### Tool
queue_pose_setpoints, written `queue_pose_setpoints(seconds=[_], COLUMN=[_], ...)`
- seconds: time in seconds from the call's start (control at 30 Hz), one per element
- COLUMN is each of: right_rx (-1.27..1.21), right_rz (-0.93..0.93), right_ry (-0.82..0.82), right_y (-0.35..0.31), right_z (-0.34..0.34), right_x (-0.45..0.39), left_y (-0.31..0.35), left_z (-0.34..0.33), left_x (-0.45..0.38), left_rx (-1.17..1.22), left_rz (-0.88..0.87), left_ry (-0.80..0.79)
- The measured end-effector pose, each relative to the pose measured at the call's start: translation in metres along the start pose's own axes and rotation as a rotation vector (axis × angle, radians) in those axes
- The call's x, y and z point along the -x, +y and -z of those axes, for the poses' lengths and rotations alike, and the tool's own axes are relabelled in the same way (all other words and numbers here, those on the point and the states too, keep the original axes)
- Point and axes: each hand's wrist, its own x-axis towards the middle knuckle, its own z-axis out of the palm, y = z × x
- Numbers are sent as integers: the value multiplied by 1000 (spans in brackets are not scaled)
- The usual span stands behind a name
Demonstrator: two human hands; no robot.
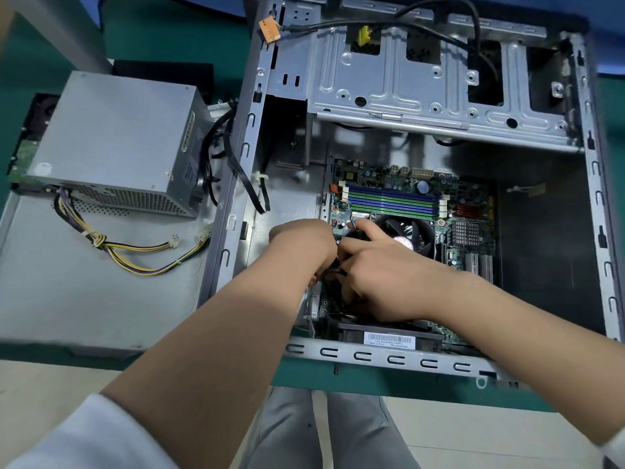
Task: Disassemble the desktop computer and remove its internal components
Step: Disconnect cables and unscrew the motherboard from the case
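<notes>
Your two hands meet inside the open computer case, which lies on its side toward the near edge of the green surface, right at the left rim of the cooler fan on the motherboard. The fan sits just right of and beyond your fingers, so the right hand is nearer to it. Your left hand is curled, fingers hidden under the knuckles, apparently pinching a black cable. Your right-hand fingers are bent around that cable; the index finger reaches the fan's edge. The removed power supply rests on the case panel at left.
</notes>
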Motion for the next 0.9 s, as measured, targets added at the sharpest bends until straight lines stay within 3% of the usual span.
queue_pose_setpoints(seconds=[0.63,0.9], right_rx=[28,-140], right_rz=[6,32], right_ry=[-32,-2], right_y=[0,5], right_z=[-1,1], right_x=[-1,2], left_y=[0,0], left_z=[2,0], left_x=[1,-1], left_rx=[3,-47], left_rz=[7,-16], left_ry=[-15,4])
